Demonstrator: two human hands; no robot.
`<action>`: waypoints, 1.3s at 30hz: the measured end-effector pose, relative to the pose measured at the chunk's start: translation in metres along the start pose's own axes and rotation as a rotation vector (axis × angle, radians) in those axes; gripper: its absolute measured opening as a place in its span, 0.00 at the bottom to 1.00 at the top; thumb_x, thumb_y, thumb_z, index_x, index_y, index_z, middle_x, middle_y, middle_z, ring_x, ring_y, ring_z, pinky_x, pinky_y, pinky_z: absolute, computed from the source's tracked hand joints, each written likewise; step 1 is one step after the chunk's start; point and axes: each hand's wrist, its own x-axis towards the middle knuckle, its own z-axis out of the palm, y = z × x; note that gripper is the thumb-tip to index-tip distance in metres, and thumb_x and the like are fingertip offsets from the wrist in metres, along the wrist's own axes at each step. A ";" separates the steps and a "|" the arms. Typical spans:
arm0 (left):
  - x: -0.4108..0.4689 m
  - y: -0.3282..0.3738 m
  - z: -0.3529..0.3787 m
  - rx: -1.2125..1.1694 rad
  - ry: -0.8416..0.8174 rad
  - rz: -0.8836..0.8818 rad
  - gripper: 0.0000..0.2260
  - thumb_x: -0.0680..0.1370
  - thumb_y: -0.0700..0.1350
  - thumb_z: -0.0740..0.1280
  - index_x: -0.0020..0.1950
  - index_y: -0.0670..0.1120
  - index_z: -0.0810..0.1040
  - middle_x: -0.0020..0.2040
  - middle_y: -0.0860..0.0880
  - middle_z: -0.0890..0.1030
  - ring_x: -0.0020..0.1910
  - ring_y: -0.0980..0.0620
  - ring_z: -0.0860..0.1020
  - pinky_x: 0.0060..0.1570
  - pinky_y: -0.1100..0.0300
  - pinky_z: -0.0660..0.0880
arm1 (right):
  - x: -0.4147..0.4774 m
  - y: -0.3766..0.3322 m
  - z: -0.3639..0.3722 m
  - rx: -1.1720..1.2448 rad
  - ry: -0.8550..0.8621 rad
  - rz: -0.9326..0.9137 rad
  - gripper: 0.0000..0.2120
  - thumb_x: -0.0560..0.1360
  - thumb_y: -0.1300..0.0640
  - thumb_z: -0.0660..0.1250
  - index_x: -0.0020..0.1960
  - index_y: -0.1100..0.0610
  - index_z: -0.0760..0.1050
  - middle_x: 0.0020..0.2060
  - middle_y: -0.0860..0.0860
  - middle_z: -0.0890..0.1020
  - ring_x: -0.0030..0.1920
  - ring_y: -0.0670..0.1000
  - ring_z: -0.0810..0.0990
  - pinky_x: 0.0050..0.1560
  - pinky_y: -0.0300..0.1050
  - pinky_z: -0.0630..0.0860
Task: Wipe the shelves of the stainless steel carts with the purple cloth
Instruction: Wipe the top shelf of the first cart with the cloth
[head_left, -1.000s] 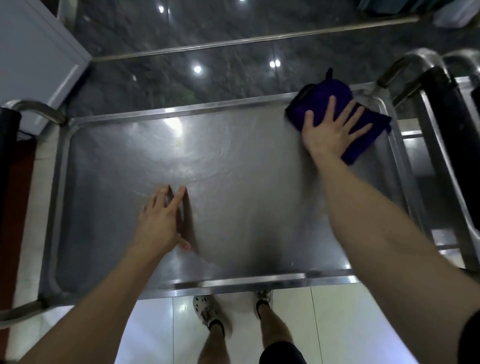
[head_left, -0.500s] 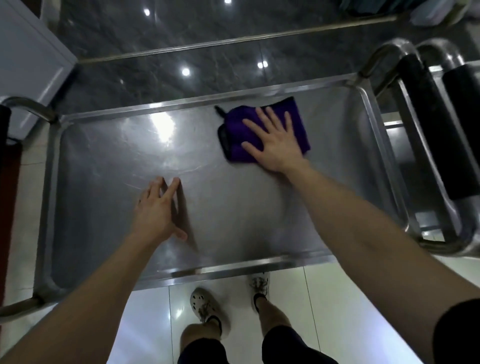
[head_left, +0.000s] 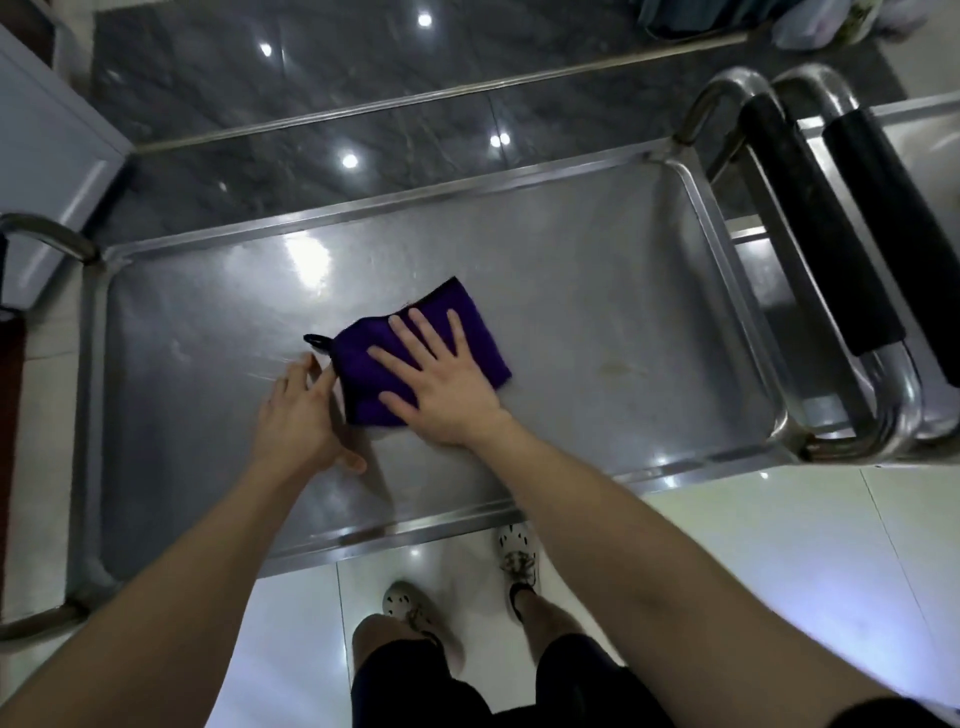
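A folded purple cloth (head_left: 363, 374) with a small black loop lies flat near the middle of the stainless steel cart's top shelf (head_left: 597, 291). My right hand (head_left: 441, 379) presses on it with straight, spread fingers. Just left of the cloth, my left hand (head_left: 304, 415) rests on the bare steel with its fingers straight, their tips close to the cloth's left edge.
A second steel cart (head_left: 909, 260) with black padded handles (head_left: 815, 223) stands tight against the right end. A curved handle (head_left: 47, 236) rises at the left end beside a pale cabinet (head_left: 47, 156). Dark glossy floor lies beyond; my feet stand on white tiles below.
My right hand has swept the cloth from the shelf's far right corner leftward and toward me, to the middle. The left hand stayed on the shelf, and the cloth now lies beside it.
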 end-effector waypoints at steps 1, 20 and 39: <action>0.001 -0.001 0.001 -0.005 0.001 -0.003 0.76 0.48 0.61 0.91 0.89 0.58 0.51 0.88 0.44 0.53 0.85 0.38 0.58 0.79 0.38 0.67 | -0.007 0.015 -0.002 -0.001 -0.002 -0.100 0.32 0.86 0.31 0.49 0.87 0.41 0.56 0.88 0.52 0.52 0.88 0.56 0.43 0.83 0.70 0.40; 0.002 -0.003 0.006 -0.026 0.059 0.011 0.61 0.61 0.50 0.89 0.87 0.59 0.57 0.86 0.43 0.55 0.82 0.35 0.59 0.75 0.34 0.71 | -0.086 -0.049 0.029 0.015 0.043 0.111 0.33 0.86 0.34 0.49 0.88 0.44 0.55 0.88 0.56 0.49 0.88 0.60 0.41 0.82 0.74 0.39; -0.010 -0.001 -0.006 0.025 0.022 0.041 0.67 0.56 0.60 0.91 0.87 0.59 0.56 0.85 0.45 0.57 0.84 0.40 0.58 0.72 0.33 0.72 | -0.124 -0.056 0.036 0.055 0.117 0.681 0.34 0.86 0.34 0.46 0.89 0.46 0.50 0.88 0.59 0.47 0.87 0.64 0.41 0.81 0.76 0.39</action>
